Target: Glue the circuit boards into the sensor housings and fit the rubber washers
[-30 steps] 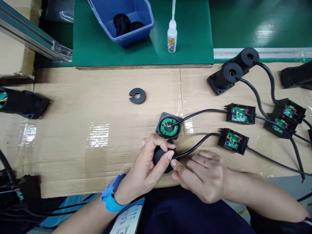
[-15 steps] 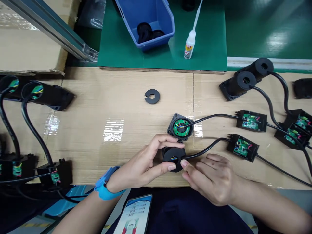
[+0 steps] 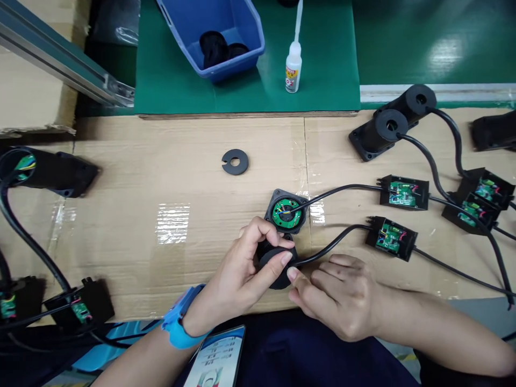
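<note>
My left hand (image 3: 245,269) wraps thumb and fingers round a black round housing (image 3: 273,264) near the front edge of the cardboard. My right hand (image 3: 336,295) pinches with its fingertips at the housing's right side, where a black cable (image 3: 328,244) leaves toward an open black box with a green circuit board (image 3: 390,237). Just behind the housing lies a second black housing showing a round green circuit board (image 3: 286,211), with its own cable to another box (image 3: 403,192). A blue band sits on my left wrist.
A black slotted washer (image 3: 235,161) lies on the cardboard (image 3: 161,172). A blue bin (image 3: 213,32) of black parts and a glue bottle (image 3: 293,67) stand on the green mat. Black cylindrical units (image 3: 382,129) with cables lie right; similar units (image 3: 48,172) lie left.
The camera view swung left and back. My left fingers closed further over the black housing, covering the wires that showed half a second ago. Both hands stay on it.
</note>
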### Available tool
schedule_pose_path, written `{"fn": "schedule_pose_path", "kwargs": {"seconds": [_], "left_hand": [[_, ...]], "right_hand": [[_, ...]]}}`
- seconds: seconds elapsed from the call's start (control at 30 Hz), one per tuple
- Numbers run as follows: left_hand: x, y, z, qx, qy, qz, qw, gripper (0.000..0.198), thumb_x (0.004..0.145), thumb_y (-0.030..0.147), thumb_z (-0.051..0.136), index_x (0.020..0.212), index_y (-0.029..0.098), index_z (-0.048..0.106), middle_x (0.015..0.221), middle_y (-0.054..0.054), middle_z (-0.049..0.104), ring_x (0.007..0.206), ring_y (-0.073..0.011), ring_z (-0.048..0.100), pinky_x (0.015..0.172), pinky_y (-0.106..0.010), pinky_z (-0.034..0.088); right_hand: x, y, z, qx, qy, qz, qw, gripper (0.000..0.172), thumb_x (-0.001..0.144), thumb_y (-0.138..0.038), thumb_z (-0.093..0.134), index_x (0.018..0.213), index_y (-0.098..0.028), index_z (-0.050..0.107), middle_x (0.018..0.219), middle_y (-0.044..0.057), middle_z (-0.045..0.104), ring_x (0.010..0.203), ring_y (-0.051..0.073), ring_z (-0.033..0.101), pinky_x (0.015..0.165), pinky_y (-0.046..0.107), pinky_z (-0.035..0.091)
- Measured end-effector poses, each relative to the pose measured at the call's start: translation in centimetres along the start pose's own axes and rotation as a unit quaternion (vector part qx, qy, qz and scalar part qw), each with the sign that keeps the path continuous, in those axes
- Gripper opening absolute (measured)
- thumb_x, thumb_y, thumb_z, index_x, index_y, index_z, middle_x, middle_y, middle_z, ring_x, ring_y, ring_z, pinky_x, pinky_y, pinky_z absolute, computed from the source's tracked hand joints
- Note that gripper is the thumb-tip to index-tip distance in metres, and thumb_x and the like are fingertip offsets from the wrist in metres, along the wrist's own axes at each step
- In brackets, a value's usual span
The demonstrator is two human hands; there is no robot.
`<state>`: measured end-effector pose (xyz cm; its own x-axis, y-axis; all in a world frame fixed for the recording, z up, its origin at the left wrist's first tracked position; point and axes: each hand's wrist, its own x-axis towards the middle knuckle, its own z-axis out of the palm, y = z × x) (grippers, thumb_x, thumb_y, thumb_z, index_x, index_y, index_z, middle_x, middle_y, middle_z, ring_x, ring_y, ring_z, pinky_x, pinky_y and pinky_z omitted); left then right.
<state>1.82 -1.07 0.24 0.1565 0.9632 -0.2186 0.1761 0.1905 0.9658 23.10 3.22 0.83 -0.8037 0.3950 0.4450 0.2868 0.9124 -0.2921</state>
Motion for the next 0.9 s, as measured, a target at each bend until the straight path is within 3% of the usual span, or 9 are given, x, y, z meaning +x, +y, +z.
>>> {"fn": "schedule_pose_path", "kwargs": {"seconds": [0.2, 0.37, 0.7, 0.9], "left_hand": [[0.1, 0.0, 0.4, 0.033, 0.004, 0.011, 0.999, 0.012, 0.101, 0.021, 0.056, 0.101, 0.026, 0.045, 0.101, -0.003, 0.061, 0.101, -0.0178, 0.067, 0.093, -0.036, 0.054], [0.3, 0.3, 0.4, 0.032, 0.001, 0.011, 0.999, 0.015, 0.1, 0.017, 0.055, 0.101, 0.026, 0.044, 0.103, -0.003, 0.065, 0.101, -0.017, 0.068, 0.084, -0.03, 0.058], [0.3, 0.5, 0.4, 0.042, -0.003, 0.003, 0.999, 0.02, 0.098, 0.013, 0.055, 0.101, 0.027, 0.041, 0.102, -0.001, 0.066, 0.096, -0.0156, 0.063, 0.086, -0.029, 0.052], [0.2, 0.3, 0.5, 0.06, 0.078, 0.024, 0.995, 0.026, 0.092, 0.016, 0.063, 0.102, 0.026, 0.041, 0.097, -0.002, 0.044, 0.091, -0.0175, 0.047, 0.08, -0.03, 0.047]], "right_hand": [[0.1, -0.3, 0.0, 0.009, 0.003, 0.018, 1.0, 0.016, 0.1, -0.023, 0.059, 0.093, -0.011, 0.067, 0.062, -0.003, 0.061, 0.052, 0.011, 0.057, 0.052, 0.03, 0.043], [0.1, -0.4, 0.0, 0.014, 0.012, 0.028, 0.999, 0.018, 0.099, -0.024, 0.059, 0.087, -0.013, 0.066, 0.062, -0.002, 0.062, 0.051, 0.011, 0.055, 0.052, 0.03, 0.042], [0.3, -0.2, -0.6, 0.024, -0.007, 0.046, 0.999, 0.018, 0.099, -0.027, 0.059, 0.094, -0.013, 0.068, 0.058, -0.004, 0.058, 0.048, 0.012, 0.054, 0.049, 0.031, 0.038], [0.4, -0.9, -1.0, -0.027, -0.016, 0.047, 0.998, 0.014, 0.097, -0.024, 0.062, 0.094, -0.013, 0.068, 0.058, -0.004, 0.054, 0.05, 0.013, 0.05, 0.053, 0.033, 0.033]]}}
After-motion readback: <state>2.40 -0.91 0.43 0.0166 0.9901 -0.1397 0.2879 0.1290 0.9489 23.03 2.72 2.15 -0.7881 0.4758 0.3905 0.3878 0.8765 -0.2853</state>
